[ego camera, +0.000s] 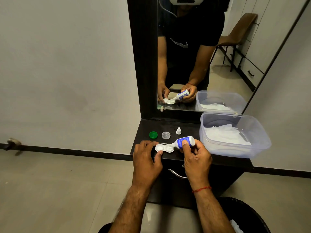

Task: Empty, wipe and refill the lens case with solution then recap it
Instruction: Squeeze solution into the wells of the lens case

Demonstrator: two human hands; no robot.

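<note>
A white two-well lens case (pixel 164 147) lies uncapped on the dark dresser top (pixel 146 126). My left hand (pixel 147 158) grips its left end between thumb and fingers. My right hand (pixel 196 157) holds a small white and blue solution bottle (pixel 184 141) tipped sideways, its nozzle over the case's right well. Behind the case lie a green cap (pixel 153 134), a clear cap (pixel 166 135) and the bottle's small white cap (pixel 178 131).
A clear plastic tub (pixel 262 132) holding white tissue (pixel 225 136) stands at the right of the dresser top. A mirror (pixel 202 56) rises behind. A drawer handle (pixel 176 174) sits below the top. A black bin (pixel 252 216) stands at the lower right on the tiled floor.
</note>
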